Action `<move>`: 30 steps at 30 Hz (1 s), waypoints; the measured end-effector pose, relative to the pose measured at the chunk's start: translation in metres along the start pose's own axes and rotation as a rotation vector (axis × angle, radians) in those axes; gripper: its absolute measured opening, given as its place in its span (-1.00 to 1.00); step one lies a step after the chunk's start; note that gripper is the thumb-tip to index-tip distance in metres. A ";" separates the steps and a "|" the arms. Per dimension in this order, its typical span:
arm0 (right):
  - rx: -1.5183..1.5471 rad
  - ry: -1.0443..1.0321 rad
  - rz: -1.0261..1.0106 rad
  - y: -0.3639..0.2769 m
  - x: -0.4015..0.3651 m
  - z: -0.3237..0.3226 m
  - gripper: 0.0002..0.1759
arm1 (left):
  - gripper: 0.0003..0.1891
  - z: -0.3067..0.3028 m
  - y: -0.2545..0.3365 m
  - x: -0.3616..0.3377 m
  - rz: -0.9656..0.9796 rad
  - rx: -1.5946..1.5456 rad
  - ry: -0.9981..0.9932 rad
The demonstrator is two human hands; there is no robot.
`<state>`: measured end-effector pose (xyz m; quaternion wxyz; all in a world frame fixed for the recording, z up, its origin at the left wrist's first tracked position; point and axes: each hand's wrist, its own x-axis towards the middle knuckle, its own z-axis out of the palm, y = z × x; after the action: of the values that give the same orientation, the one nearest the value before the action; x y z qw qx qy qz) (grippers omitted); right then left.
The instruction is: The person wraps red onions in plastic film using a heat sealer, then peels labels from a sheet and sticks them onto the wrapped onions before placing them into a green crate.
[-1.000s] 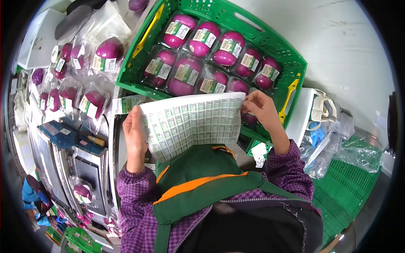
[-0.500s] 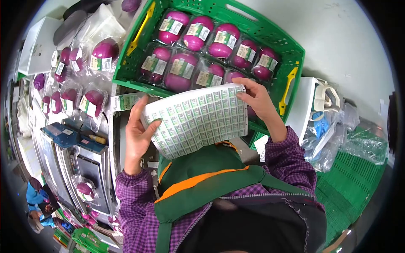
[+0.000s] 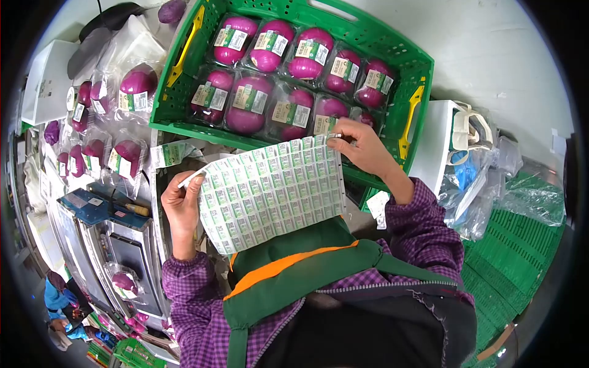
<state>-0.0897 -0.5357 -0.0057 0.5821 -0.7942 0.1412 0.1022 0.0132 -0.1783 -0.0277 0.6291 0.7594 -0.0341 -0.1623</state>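
I hold a large white sheet of small green-and-white labels (image 3: 273, 190) in front of my green apron. My left hand (image 3: 179, 205) pinches the sheet's upper left corner, which curls over my fingers. My right hand (image 3: 361, 146) grips the sheet's upper right corner, fingertips on a label at the edge. Just beyond the sheet stands a green plastic crate (image 3: 412, 67) filled with several wrapped purple cabbages (image 3: 246, 111), each bearing a green label.
More bagged purple cabbages (image 3: 130, 87) lie on the counter at the left, with a loose label strip (image 3: 172, 153) beside them. A weighing machine (image 3: 123, 245) sits at lower left. A white box and plastic bags (image 3: 475, 184) stand at the right, over green crates (image 3: 509, 257).
The sheet has dropped lower and tilted. My left hand slid from flat behind the sheet to pinching its left corner. My right hand moved left along the top edge.
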 end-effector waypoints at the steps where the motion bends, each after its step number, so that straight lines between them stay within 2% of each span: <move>1: -0.091 0.030 -0.147 -0.005 0.001 0.000 -0.86 | -0.85 0.000 -0.002 0.000 -0.019 0.018 -0.014; 5: -0.179 0.051 -0.243 -0.005 0.011 -0.001 -0.84 | -0.85 -0.001 -0.001 0.000 -0.040 0.027 -0.032; 8: -0.262 -0.062 -0.353 -0.001 0.016 -0.001 -0.84 | -0.84 0.000 0.001 0.003 -0.054 0.028 -0.041; 10: -0.548 0.027 -0.536 -0.004 0.015 0.004 -0.85 | -0.85 0.000 0.000 0.005 -0.174 -0.051 -0.067; 11: -0.548 0.022 -0.537 -0.002 0.014 0.005 -0.85 | -0.85 0.001 0.000 0.005 -0.176 -0.052 -0.062; 13: -0.607 0.010 -0.609 0.003 0.012 0.010 -0.85 | -0.85 0.003 0.001 0.006 -0.342 -0.181 -0.059; 14: -0.607 0.005 -0.610 0.004 0.013 0.010 -0.85 | -0.85 0.003 0.002 0.007 -0.357 -0.202 -0.065; 17: -0.486 -0.006 -0.654 0.006 0.022 0.009 -0.90 | -0.83 -0.002 0.001 0.007 -0.436 -0.222 -0.040; 19: 0.209 0.136 -0.180 0.007 0.036 0.009 -0.90 | -0.83 -0.009 -0.003 0.004 -0.454 -0.247 -0.002; 20: 0.305 0.123 -0.157 0.007 0.049 0.006 -0.84 | -0.82 -0.011 -0.004 0.002 -0.471 -0.269 0.028; 21: 0.288 0.123 -0.163 0.023 0.066 0.006 -0.71 | -0.82 -0.012 -0.003 -0.001 -0.470 -0.270 0.026; 27: 0.011 0.043 -0.120 0.088 0.135 0.044 -0.55 | -0.84 -0.017 -0.005 -0.016 -0.507 -0.252 0.026; 29: -0.439 0.103 -0.266 0.096 0.144 0.050 -0.50 | -0.85 -0.019 -0.007 -0.018 -0.509 -0.243 0.018; 30: -0.442 0.170 -0.341 0.101 0.146 0.049 -0.49 | -0.86 -0.018 -0.006 -0.019 -0.505 -0.252 0.031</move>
<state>0.0130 -0.5327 -0.1589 0.3898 -0.9198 0.0283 -0.0356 -0.0004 -0.1555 -0.0265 0.6588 0.6619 0.1865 -0.3052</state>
